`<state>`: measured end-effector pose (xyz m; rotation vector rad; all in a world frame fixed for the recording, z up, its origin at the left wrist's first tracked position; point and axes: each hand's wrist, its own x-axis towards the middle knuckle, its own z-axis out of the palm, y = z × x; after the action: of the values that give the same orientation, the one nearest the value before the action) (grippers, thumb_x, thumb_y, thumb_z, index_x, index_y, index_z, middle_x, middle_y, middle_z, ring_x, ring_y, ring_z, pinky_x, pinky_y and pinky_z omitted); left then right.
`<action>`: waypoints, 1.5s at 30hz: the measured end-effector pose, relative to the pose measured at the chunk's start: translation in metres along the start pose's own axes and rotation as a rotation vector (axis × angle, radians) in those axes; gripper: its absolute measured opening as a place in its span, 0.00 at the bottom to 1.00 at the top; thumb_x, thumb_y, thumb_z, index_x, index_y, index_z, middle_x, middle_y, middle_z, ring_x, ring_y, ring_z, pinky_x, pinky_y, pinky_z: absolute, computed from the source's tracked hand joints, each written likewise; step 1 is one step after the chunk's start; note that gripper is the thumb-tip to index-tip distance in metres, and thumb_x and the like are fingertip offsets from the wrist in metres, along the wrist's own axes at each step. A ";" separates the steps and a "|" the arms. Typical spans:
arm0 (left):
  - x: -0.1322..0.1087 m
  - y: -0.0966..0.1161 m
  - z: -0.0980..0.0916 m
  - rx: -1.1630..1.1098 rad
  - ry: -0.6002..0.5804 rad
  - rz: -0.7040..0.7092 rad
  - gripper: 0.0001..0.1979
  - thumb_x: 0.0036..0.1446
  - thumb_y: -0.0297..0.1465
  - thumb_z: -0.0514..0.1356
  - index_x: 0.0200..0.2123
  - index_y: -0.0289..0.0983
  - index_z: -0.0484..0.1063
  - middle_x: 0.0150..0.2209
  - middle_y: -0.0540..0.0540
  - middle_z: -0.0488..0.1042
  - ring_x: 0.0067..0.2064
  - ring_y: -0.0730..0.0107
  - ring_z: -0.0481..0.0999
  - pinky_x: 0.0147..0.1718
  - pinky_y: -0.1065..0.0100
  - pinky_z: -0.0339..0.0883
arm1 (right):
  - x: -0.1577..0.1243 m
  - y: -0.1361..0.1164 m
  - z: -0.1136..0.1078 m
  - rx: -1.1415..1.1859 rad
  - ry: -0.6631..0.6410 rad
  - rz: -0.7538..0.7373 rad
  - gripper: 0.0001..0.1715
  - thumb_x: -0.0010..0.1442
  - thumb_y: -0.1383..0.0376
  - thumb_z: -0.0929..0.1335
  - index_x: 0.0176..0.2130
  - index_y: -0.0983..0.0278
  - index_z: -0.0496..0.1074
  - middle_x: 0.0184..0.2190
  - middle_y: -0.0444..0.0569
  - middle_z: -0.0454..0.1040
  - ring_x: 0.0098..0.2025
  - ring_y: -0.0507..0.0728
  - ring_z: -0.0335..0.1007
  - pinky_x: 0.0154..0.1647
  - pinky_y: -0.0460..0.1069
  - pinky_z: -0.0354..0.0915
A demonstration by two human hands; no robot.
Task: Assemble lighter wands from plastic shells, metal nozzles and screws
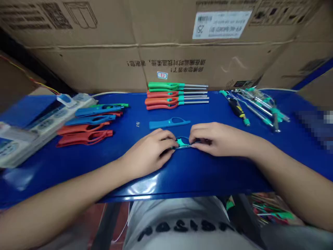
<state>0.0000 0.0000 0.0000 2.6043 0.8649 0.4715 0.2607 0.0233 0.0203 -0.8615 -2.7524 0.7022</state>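
Both hands grip a blue lighter shell with a teal trigger [181, 142] between them, low over the blue table. My left hand [153, 151] is closed around its left end, thumb and fingers pinching. Its right end is pinched by my right hand [213, 139], with thumb and forefinger meeting there. Much of the held lighter is hidden by the fingers. Just beyond my hands lies a separate blue lighter shell [161, 124]. Several small metal pieces [137, 124], perhaps screws, lie to its left.
Lighters with metal tubes [162, 101] lie in a stack at the back. Coloured shells [78, 138] lie at left beside a white power strip [56, 121]. At right are a yellow-black screwdriver [237, 109] and metal tubes with wires [260, 104]. A cardboard wall [104, 66] closes the back.
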 end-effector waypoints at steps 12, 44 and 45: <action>-0.001 -0.002 0.001 0.009 0.034 0.029 0.12 0.67 0.27 0.57 0.48 0.37 0.78 0.48 0.43 0.75 0.50 0.61 0.74 0.52 0.60 0.70 | 0.003 0.004 0.003 0.034 0.045 0.030 0.05 0.64 0.71 0.67 0.36 0.64 0.73 0.37 0.47 0.74 0.38 0.53 0.70 0.39 0.47 0.63; 0.003 -0.018 -0.026 0.053 -0.023 -0.126 0.12 0.60 0.33 0.65 0.46 0.40 0.76 0.45 0.46 0.77 0.49 0.59 0.75 0.50 0.60 0.69 | 0.015 0.043 0.019 -0.056 0.356 0.325 0.04 0.62 0.64 0.67 0.38 0.63 0.69 0.39 0.51 0.69 0.33 0.55 0.66 0.38 0.51 0.64; 0.003 -0.019 -0.027 0.059 0.017 -0.109 0.13 0.60 0.35 0.65 0.47 0.40 0.75 0.47 0.45 0.77 0.50 0.58 0.74 0.51 0.58 0.69 | 0.014 0.044 0.017 -0.050 0.357 0.329 0.04 0.62 0.64 0.67 0.37 0.63 0.69 0.39 0.51 0.70 0.33 0.55 0.66 0.37 0.51 0.64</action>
<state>-0.0185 0.0224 0.0159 2.5925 1.0352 0.4446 0.2658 0.0566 -0.0157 -1.3267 -2.3453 0.4712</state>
